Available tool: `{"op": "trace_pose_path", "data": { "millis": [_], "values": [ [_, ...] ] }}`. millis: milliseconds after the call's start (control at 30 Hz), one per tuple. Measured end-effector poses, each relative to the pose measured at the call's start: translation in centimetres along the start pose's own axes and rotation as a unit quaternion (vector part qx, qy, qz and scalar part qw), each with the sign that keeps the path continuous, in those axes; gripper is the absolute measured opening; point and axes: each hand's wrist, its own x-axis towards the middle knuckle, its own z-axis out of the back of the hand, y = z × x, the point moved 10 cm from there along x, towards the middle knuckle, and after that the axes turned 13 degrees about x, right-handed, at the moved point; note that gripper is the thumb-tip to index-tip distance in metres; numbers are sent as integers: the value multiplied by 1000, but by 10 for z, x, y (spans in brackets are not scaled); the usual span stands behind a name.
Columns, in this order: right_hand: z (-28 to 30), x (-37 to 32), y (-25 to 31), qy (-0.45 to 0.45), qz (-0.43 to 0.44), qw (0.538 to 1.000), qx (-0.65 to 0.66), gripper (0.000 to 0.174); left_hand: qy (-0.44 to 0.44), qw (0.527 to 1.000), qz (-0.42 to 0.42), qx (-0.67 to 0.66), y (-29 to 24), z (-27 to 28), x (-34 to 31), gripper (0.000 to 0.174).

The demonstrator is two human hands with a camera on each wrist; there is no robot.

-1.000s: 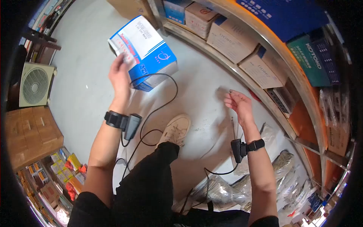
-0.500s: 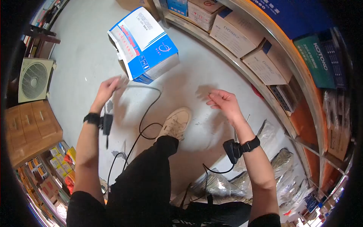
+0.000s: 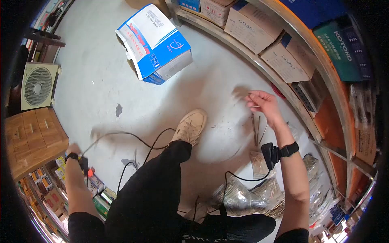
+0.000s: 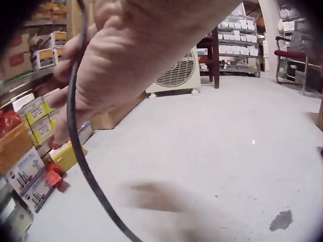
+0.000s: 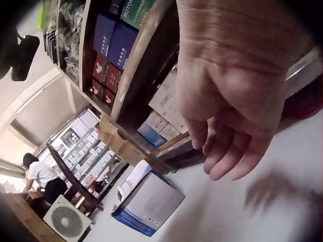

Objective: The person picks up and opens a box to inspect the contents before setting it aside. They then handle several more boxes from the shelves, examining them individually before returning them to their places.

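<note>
My left hand (image 3: 73, 148) is low at the far left, beside a shelf of small cartons; in the left wrist view its fingers (image 4: 61, 126) hang loosely near a yellow carton (image 4: 68, 156). A black cable (image 4: 73, 113) crosses in front of that hand. My right hand (image 3: 263, 104) hovers over the floor by the right-hand shelf with fingers loosely bent, and no held object shows in the right wrist view. A blue and white cardboard box (image 3: 168, 52) with its flap end open stands on the floor ahead, apart from both hands.
Cartons marked DD862 (image 3: 253, 27) fill the right shelf. Plastic-wrapped bundles (image 3: 243, 198) and thin rods (image 3: 256, 129) lie on the floor at the right. A beige fan unit (image 3: 38, 86) and wooden drawers (image 3: 36, 131) stand left. A seated person (image 5: 45, 176) is in the background.
My left hand has left the blue and white box and swung down and left to the carton shelf. The right hand stays raised near the right shelf, having shifted slightly.
</note>
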Motion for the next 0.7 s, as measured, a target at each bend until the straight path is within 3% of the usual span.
{"op": "trace_pose_path", "data": {
  "millis": [33,100,133,167,200,233,267,300,367,400,467,600,667,700],
  "values": [
    [-1,5,6,0,11,1000,-16,24,-51,996,-33,-63,-17,28,20,41],
    [-16,19,18,5,19,999,-39,31,-306,916,-42,-255,-59,151,-8,41],
    [-29,28,27,27,41,993,-107,35,-334,890,-58,-307,-84,195,-7,40],
    [-44,37,35,49,62,982,-174,40,-285,850,-90,-435,-111,238,-24,43],
    [-55,48,39,49,64,981,-174,40,-197,762,-148,-599,-146,267,-33,50],
    [-73,59,53,62,120,974,-182,48,-150,658,-208,-708,-176,294,-47,58],
    [-91,67,67,73,175,963,-189,56,-129,620,-222,-741,-199,317,-61,62],
    [-105,77,71,73,177,963,-188,56,-108,580,-235,-772,-217,338,-76,66],
    [-133,95,79,66,186,968,-156,69,-67,538,-263,-798,-246,369,-98,65],
    [-147,104,79,66,187,968,-154,69,-68,540,-263,-797,-251,380,-106,65],
    [-167,119,81,49,234,957,-165,78,20,392,-306,-867,-265,401,-120,52],
    [-195,131,77,83,247,958,-117,68,49,381,-271,-883,-271,397,-109,44],
    [-208,110,74,173,181,968,-23,51,42,375,-274,-885,-266,393,-116,44],
    [-209,101,68,176,182,967,-25,51,36,368,-282,-885,-262,391,-123,43]
  ]
}}
